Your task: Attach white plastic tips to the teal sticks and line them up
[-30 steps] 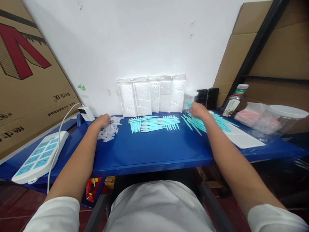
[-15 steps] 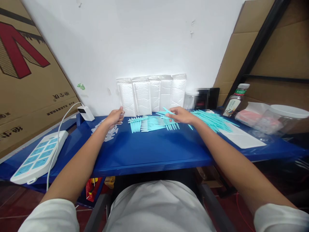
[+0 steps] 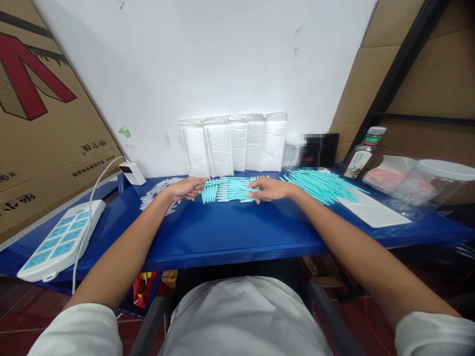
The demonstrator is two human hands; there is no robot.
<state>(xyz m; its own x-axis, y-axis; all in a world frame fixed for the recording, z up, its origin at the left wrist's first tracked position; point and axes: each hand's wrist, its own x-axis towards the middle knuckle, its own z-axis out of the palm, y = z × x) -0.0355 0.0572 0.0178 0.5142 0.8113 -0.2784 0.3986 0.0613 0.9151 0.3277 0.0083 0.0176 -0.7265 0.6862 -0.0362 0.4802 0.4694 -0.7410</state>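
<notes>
My right hand (image 3: 267,189) pinches a thin turquoise stick (image 3: 251,190) over the row of turquoise sticks (image 3: 228,189) laid side by side on the blue table (image 3: 237,232). My left hand (image 3: 187,188) is close to it at the row's left end, fingers pinched together on something small that I cannot make out. A heap of small clear caps (image 3: 158,192) lies just left of that hand. A loose pile of turquoise sticks (image 3: 322,183) lies to the right of my right hand.
White padded packets (image 3: 233,144) lean on the wall behind the row. A white power strip (image 3: 61,240) and charger (image 3: 132,174) sit at the left. A bottle (image 3: 359,158), a clear lidded jar (image 3: 430,185) and white sheet (image 3: 371,211) are at the right. Cardboard boxes flank both sides.
My right hand took a stick from the right pile and brought it left over the row. My left hand left the cap heap and moved right to meet it.
</notes>
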